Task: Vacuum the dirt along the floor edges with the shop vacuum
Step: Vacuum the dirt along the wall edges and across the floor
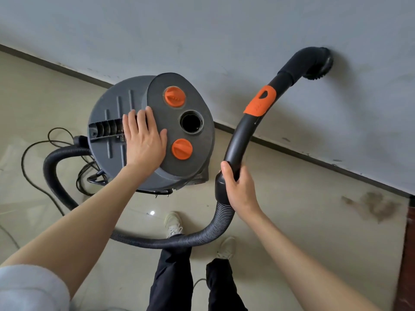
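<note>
The grey shop vacuum (112, 122) stands by the wall, its top showing two orange knobs and an open round port. My left hand (144, 136) lies flat on the lid with straight fingers, over the carry handle. My right hand (239, 187) grips the curved black wand (238, 140) near the hose cuff. The wand has an orange collar, and its round brush nozzle (320, 63) touches the grey wall above the floor. The ribbed black hose (179, 240) loops from the wand across the floor back to the vacuum's left side. A patch of dark dirt (372, 204) lies on the floor at the right.
A dark baseboard (303, 154) runs diagonally where the wall meets the beige tiled floor (292, 221). A black power cable (33, 173) coils left of the vacuum. My two feet in pale shoes (174, 223) stand just behind the hose. A brown edge (407, 254) rises at the far right.
</note>
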Motion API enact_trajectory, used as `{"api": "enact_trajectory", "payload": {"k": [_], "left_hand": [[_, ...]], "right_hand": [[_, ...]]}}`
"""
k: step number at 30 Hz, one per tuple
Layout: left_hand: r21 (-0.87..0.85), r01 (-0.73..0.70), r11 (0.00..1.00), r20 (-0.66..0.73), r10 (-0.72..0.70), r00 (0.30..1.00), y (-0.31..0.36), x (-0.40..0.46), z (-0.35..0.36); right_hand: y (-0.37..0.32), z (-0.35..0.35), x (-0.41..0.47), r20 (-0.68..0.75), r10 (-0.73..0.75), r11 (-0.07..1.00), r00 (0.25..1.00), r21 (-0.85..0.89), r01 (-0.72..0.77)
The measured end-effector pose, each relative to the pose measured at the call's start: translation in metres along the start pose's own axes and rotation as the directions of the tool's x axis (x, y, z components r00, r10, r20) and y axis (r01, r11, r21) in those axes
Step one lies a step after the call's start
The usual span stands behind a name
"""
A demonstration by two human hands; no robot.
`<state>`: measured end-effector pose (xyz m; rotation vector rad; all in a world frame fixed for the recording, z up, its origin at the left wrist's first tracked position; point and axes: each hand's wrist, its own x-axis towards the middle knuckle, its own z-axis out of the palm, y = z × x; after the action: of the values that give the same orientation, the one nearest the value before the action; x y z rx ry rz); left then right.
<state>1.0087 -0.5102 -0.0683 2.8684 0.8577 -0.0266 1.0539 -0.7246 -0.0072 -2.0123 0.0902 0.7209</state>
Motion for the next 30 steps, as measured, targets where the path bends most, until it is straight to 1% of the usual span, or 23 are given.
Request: {"api": "enact_trajectory", "payload": {"k": [6, 10, 13, 19, 21, 26, 30], "left_hand": [[0.020, 0.013, 1.000, -0.058, -0.012, 0.998, 0.020, -0.014, 0.007], [0.020, 0.040, 0.999, -0.107, -0.037, 0.994, 0.055, -0.038, 0.018], [0.039, 0.027, 0.999, -0.111, -0.023, 0.994, 0.085, -0.056, 0.026], [0.036, -0.053, 0.998, -0.103, 0.056, 0.993, 0.147, -0.073, 0.037], [0.027, -0.097, 0.995, -0.080, 0.099, 0.992, 0.166, -0.074, 0.039], [-0.006, -0.212, 0.977, 0.002, 0.212, 0.977, 0.216, -0.072, 0.041], [0.003, -0.302, 0.953, 0.072, 0.301, 0.951, 0.255, -0.071, 0.043]], "right_hand": [[0.018, -0.021, -0.002, -0.044, -0.010, 0.998, 0.999, 0.064, 0.013], [0.030, -0.031, -0.002, -0.055, -0.013, 0.998, 0.998, 0.064, 0.017], [0.035, -0.036, -0.005, -0.047, -0.024, 0.998, 0.999, 0.049, 0.026], [0.051, -0.066, -0.010, -0.073, -0.043, 0.999, 0.996, 0.017, 0.044], [0.062, -0.082, -0.015, -0.106, -0.014, 1.000, 0.994, 0.026, 0.017], [0.094, -0.124, -0.026, -0.190, 0.089, 0.991, 0.978, 0.117, -0.067], [0.118, -0.161, -0.033, -0.245, 0.123, 0.986, 0.962, 0.141, -0.090]]}}
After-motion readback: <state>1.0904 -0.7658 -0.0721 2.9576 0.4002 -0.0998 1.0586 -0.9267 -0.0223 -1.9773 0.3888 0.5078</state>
